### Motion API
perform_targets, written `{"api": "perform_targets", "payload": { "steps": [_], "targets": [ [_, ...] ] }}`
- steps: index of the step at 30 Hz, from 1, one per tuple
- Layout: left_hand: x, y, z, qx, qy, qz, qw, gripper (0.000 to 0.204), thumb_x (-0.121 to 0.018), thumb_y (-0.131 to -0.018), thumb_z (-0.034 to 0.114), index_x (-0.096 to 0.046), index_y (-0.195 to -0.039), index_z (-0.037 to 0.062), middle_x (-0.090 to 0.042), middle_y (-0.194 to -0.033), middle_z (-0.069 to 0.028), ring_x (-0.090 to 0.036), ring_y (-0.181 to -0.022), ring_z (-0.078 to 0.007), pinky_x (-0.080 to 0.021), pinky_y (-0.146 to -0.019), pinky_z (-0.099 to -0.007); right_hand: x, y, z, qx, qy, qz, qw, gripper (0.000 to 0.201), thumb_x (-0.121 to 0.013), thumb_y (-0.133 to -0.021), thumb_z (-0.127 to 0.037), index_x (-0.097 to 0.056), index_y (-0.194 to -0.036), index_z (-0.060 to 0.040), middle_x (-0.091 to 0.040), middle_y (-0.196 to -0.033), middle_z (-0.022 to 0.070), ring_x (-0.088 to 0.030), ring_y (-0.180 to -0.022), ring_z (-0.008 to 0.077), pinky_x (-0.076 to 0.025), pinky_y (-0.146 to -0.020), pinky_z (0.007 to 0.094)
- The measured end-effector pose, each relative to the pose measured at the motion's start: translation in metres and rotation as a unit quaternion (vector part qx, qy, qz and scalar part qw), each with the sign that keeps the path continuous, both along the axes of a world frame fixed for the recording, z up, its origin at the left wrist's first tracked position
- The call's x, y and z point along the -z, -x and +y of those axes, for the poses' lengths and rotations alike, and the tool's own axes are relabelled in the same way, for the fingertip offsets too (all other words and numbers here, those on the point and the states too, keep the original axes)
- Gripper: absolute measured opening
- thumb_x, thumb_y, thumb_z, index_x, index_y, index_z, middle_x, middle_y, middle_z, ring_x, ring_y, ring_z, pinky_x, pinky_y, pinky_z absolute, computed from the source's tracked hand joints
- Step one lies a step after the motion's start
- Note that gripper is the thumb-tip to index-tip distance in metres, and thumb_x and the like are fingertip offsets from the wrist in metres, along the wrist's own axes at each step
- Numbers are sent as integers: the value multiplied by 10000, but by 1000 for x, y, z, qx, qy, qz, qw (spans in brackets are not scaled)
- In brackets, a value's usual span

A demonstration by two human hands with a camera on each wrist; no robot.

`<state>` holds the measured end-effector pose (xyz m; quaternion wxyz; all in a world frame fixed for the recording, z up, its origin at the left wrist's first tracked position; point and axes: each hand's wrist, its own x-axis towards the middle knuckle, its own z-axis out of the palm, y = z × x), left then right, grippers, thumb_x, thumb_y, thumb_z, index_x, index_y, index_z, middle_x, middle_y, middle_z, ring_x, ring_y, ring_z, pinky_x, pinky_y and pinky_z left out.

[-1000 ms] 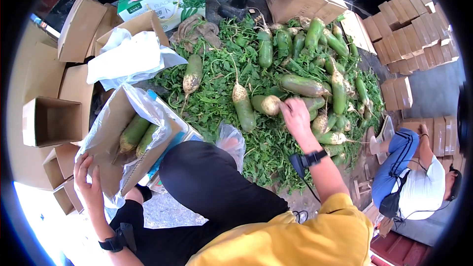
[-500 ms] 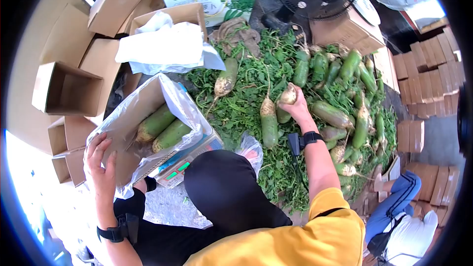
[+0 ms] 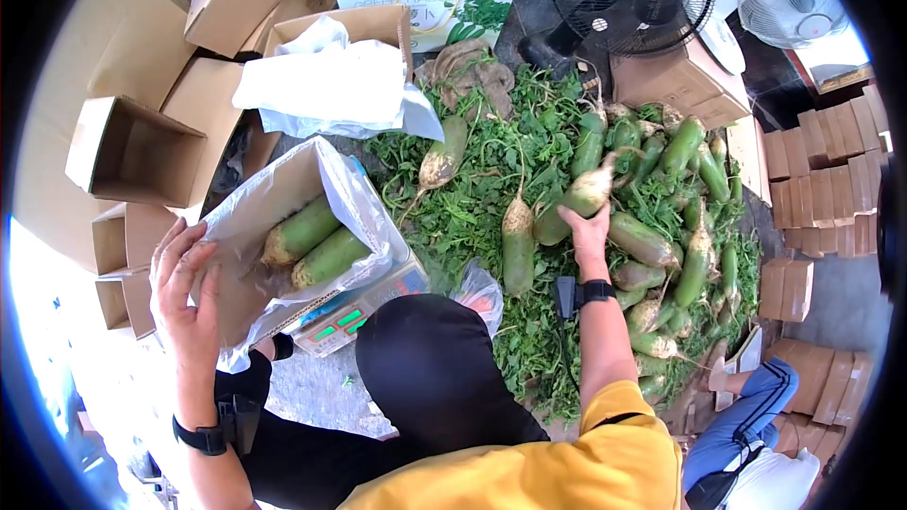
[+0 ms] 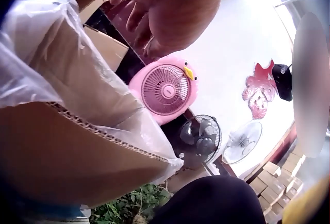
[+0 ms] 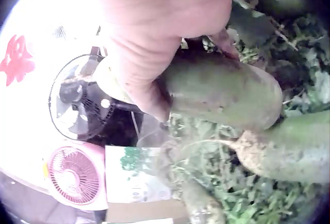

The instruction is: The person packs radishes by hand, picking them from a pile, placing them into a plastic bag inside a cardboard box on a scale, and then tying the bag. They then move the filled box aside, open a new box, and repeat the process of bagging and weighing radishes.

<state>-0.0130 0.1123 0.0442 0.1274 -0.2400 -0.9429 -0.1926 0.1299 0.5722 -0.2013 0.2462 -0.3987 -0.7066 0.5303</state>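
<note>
My right hand [image 3: 591, 234] grips a green radish [image 3: 578, 200] with a pale root end, thumb and fingers wrapped round it in the right wrist view. The radish [image 5: 221, 90] lies tilted over the leaves, its root pointing up and away. At the left, my left hand [image 3: 184, 288] is beside the near wall of a cardboard box [image 3: 236, 307] lined with clear plastic [image 3: 370, 215], fingers loosely bent. In the left wrist view the left hand [image 4: 167, 12] holds nothing. Two green radishes [image 3: 304, 231] lie inside the box, which rests on a scale [image 3: 402, 281] with lit green digits.
Several green radishes [image 3: 694, 250] are piled on leafy greens [image 3: 453, 236] at the right. White liner sheets [image 3: 321, 85] cover another box behind. Fans [image 3: 652, 0] and a printed radish carton [image 3: 430, 5] stand at the back. Another person [image 3: 746, 425] sits at lower right.
My right hand has closed round a radish, and the radish has swung so its root end points up and away. My left hand has stayed by the box. The head view has shifted.
</note>
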Motion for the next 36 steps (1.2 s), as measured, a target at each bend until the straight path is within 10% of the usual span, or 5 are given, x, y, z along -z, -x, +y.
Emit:
{"api": "perform_targets", "payload": {
  "steps": [16,24,28,30,36],
  "targets": [
    [2,3,220,402,-130,-181,888,328,-565,-818,76,-534,-1126,-34,-552,-1142,-214,-565,-985,-358,-457,-858,-402,-157,30,-48,-23,393,304,868,571,-691,-770,-352,-456,-1232,-113,-542,-1167,74,-530,-1048,232,-484,-792,409],
    [22,30,226,281,-29,-363,888,266,-459,-919,196,-586,-901,-37,-594,-754,-117,-571,-708,-199,-463,-643,-330,-176,45,-57,-14,379,332,864,494,-641,-807,-372,-485,-1199,-115,-564,-1134,59,-550,-1017,226,-483,-777,402],
    [18,3,237,175,-238,-538,790,239,-476,-930,254,-531,-789,70,-484,-671,29,-403,-541,-77,-355,-492,-233,-170,45,-61,17,461,333,822,546,-627,-805,-416,-457,-1238,-129,-524,-1200,71,-509,-1079,234,-460,-828,422],
    [17,-6,244,121,-429,-621,644,235,-504,-925,299,-502,-758,133,-409,-637,79,-318,-515,-33,-293,-472,-201,-163,49,-65,52,518,364,772,570,-620,-805,-437,-448,-1251,-126,-519,-1218,75,-503,-1101,249,-437,-896,441],
    [23,-7,263,40,-545,-575,609,208,-556,-892,279,-511,-739,145,-418,-630,82,-373,-525,-45,-334,-496,-217,-160,57,-81,123,551,408,718,513,-640,-797,-410,-507,-1194,-113,-564,-1159,77,-514,-1093,257,-419,-934,442]
  ]
}}
